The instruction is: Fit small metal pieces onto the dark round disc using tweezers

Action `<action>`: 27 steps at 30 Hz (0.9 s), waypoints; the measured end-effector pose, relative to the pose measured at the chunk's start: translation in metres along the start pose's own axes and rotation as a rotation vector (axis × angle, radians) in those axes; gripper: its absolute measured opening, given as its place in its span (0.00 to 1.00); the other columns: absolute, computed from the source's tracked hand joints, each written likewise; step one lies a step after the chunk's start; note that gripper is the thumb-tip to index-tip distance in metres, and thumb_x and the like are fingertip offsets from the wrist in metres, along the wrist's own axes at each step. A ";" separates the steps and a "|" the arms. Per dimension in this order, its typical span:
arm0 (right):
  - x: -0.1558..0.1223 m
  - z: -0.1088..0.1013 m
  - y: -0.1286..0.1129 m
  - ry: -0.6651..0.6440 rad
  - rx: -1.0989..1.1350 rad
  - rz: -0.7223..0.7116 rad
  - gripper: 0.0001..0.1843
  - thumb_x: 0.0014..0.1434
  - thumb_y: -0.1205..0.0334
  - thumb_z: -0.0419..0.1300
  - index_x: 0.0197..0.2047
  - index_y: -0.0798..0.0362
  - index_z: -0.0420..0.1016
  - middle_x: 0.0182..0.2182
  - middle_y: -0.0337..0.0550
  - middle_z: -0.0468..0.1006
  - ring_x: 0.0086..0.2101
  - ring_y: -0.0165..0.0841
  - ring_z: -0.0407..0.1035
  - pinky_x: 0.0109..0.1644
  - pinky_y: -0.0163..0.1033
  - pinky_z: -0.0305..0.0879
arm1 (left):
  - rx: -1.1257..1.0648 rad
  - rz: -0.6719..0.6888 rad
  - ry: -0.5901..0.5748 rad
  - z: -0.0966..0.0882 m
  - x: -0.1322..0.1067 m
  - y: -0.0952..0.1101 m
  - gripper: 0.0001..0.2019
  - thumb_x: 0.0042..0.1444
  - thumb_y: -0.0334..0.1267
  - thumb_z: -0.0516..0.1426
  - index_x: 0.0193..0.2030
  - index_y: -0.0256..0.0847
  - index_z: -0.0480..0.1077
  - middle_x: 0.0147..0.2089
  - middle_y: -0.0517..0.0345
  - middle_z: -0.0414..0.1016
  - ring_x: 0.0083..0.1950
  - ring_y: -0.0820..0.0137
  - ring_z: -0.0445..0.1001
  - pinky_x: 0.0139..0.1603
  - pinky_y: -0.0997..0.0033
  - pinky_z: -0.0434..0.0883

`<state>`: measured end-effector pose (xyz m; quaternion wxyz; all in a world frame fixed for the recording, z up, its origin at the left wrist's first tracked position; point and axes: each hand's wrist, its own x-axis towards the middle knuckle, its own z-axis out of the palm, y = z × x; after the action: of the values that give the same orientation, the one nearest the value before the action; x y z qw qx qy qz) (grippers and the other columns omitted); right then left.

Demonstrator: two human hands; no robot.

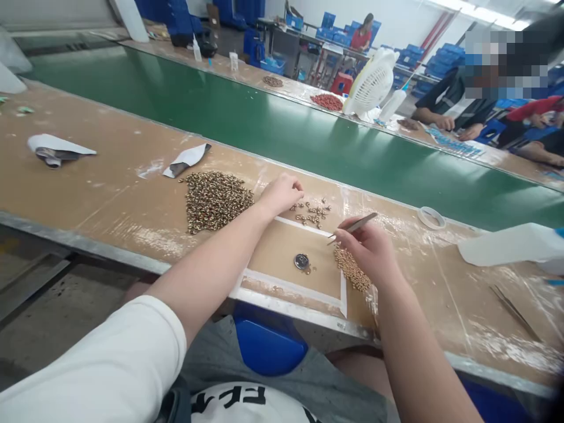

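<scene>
My right hand [372, 249] is closed around metal tweezers [363, 221], their tips pointing left over the taped rectangle. Just below it lies a pile of small gold-coloured beads [352, 269]. My left hand [284, 194] is closed, fingers curled down beside a loose scatter of small shiny metal pieces [314, 214]; whatever it may pinch is hidden. To its left spreads a big heap of similar bronze-coloured pieces [215, 200]. Between my arms, a small round dark disc [301, 261] rests on the cardboard inside the white tape border [293, 286], with a little clear residue at its edge.
A green conveyor belt [264, 126] runs behind the work surface. On the right are a white plastic bottle [502, 244], a tape roll [432, 218] and second tweezers [515, 311]. Folded paper pieces [187, 160] lie at left. A co-worker [458, 100] sits across the belt near a fan [371, 82].
</scene>
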<state>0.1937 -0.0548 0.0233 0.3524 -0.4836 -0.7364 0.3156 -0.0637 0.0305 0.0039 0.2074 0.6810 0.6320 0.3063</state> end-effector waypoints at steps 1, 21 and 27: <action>0.007 -0.002 -0.002 -0.106 -0.064 -0.041 0.15 0.62 0.47 0.68 0.39 0.50 0.79 0.32 0.42 0.83 0.28 0.34 0.76 0.33 0.42 0.73 | 0.005 0.002 -0.014 0.002 0.001 -0.002 0.08 0.58 0.42 0.61 0.40 0.45 0.81 0.52 0.48 0.78 0.49 0.58 0.77 0.55 0.56 0.73; 0.035 -0.030 0.045 -0.178 0.044 -0.041 0.13 0.63 0.52 0.68 0.45 0.50 0.82 0.41 0.46 0.84 0.39 0.36 0.77 0.40 0.44 0.75 | 0.083 0.125 0.109 0.013 -0.010 0.016 0.09 0.65 0.42 0.58 0.47 0.47 0.78 0.49 0.50 0.74 0.53 0.57 0.73 0.60 0.54 0.69; 0.044 -0.039 0.059 0.066 0.054 0.053 0.13 0.63 0.52 0.67 0.44 0.53 0.83 0.40 0.47 0.85 0.40 0.38 0.79 0.49 0.52 0.75 | 0.020 0.207 0.083 0.020 -0.022 0.030 0.06 0.65 0.41 0.59 0.44 0.46 0.77 0.48 0.52 0.73 0.51 0.61 0.73 0.55 0.58 0.70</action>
<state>0.2420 0.0106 0.0070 0.3812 -0.5034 -0.7024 0.3285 -0.0284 0.0078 0.0065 0.1416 0.7314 0.5692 0.3478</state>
